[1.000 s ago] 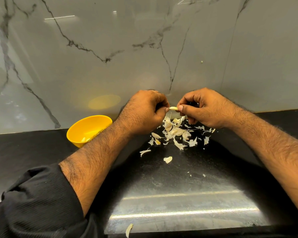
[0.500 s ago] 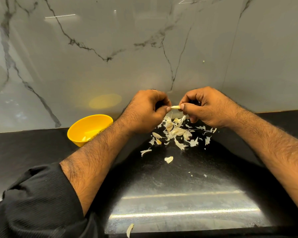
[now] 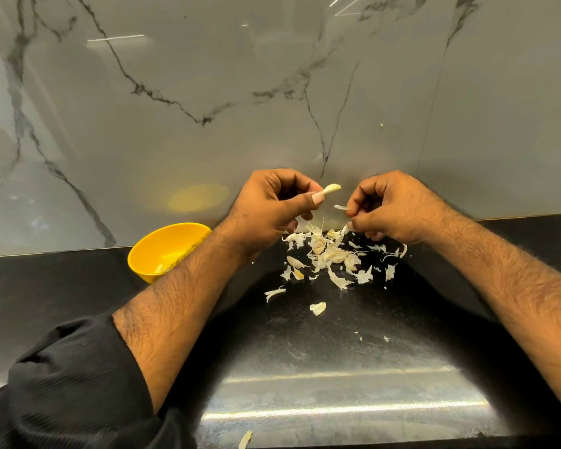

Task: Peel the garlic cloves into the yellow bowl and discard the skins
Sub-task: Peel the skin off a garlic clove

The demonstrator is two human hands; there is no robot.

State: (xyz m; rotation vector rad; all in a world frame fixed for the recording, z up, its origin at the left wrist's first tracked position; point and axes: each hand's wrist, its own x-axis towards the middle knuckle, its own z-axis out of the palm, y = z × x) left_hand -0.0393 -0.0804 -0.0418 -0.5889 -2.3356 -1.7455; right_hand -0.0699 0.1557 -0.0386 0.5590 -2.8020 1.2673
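My left hand (image 3: 272, 205) pinches a pale garlic clove (image 3: 332, 188) between thumb and fingers, held above the counter near the wall. A short gap to the right, my right hand (image 3: 389, 207) pinches a thin strip of skin (image 3: 340, 207). Under both hands lies a heap of garlic skins and cloves (image 3: 331, 254) on the black counter. The yellow bowl (image 3: 162, 244) stands to the left by the wall, partly hidden by my left forearm, with a few pale cloves inside.
The black counter (image 3: 337, 367) has loose skin pieces at the middle (image 3: 318, 308) and at the front edge (image 3: 245, 439). A grey marble wall (image 3: 272, 92) rises right behind the heap and bowl.
My hands have drawn apart. The clove stays with my left hand, and my right hand has come away with a strip of skin.
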